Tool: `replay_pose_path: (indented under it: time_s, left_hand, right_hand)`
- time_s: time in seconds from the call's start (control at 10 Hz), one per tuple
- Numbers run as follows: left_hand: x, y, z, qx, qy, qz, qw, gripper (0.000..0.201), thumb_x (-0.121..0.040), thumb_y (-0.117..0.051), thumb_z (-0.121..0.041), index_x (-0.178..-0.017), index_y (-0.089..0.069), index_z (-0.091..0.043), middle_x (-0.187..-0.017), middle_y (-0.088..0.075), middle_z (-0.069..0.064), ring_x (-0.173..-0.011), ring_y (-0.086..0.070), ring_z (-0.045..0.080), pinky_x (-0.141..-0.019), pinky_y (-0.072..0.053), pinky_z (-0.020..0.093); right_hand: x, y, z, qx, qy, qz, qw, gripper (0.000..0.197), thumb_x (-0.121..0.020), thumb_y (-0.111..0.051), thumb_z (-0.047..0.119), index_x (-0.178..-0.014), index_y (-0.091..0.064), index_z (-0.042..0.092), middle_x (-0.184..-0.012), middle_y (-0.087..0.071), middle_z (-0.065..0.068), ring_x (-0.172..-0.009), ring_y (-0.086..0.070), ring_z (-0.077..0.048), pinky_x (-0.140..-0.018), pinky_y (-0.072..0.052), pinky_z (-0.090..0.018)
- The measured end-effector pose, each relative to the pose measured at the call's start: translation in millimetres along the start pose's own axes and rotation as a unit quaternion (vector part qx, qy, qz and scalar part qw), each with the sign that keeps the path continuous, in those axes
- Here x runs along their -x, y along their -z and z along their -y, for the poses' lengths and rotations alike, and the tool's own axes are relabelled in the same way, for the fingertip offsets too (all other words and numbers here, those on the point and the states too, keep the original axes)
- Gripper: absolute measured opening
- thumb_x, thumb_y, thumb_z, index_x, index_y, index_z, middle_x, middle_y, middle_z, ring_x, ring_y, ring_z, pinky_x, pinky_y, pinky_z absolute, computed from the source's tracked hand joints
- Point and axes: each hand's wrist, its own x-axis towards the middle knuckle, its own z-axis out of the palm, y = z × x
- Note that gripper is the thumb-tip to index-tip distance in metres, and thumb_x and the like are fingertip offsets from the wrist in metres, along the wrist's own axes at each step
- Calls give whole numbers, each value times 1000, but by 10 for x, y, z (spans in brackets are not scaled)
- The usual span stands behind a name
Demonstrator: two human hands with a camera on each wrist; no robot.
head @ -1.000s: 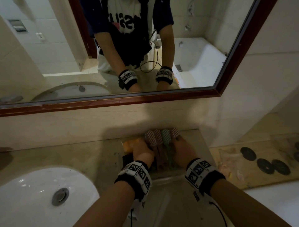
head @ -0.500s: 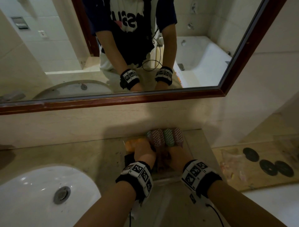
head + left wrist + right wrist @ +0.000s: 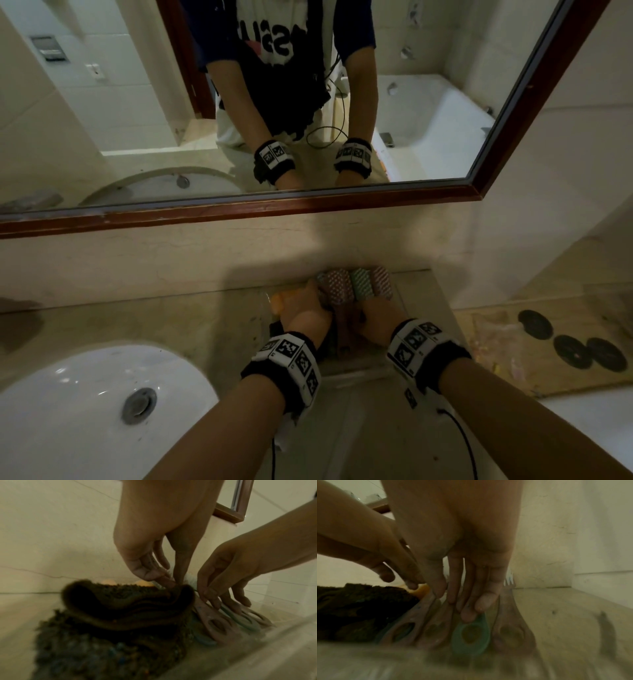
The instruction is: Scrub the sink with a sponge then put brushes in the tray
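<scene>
Reaching over the beige stone counter [image 3: 191, 329], both hands worked in a clear tray [image 3: 356, 371] at its far right corner. The left hand [image 3: 305, 313], fingers straight and loosely spread, touched the dark sponge [image 3: 123, 609]; the right hand [image 3: 378, 320] pressed straight fingers [image 3: 467, 614] on the brushes [image 3: 356, 284], which lay side by side in the tray, handles toward the person. The white sink [image 3: 85, 404] sat at the near left. Beyond, a wood-framed mirror [image 3: 239, 209] hung on the wall, reflecting a bathtub [image 3: 428, 116].
</scene>
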Motion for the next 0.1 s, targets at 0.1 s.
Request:
replay_pose_path:
  time_s: [0.1]
  left_hand:
    - [57, 95, 79, 58, -36, -23, 997, 30, -92, -49, -18, -120, -53, -11, -116, -66, 15, -108, -62, 33, -92, -50, 39]
  right_hand:
    - [-63, 169, 6, -20, -21, -40, 999, 33, -96, -43, 15, -68, -56, 6, -75, -54, -13, -91, -53, -26, -85, -45, -33]
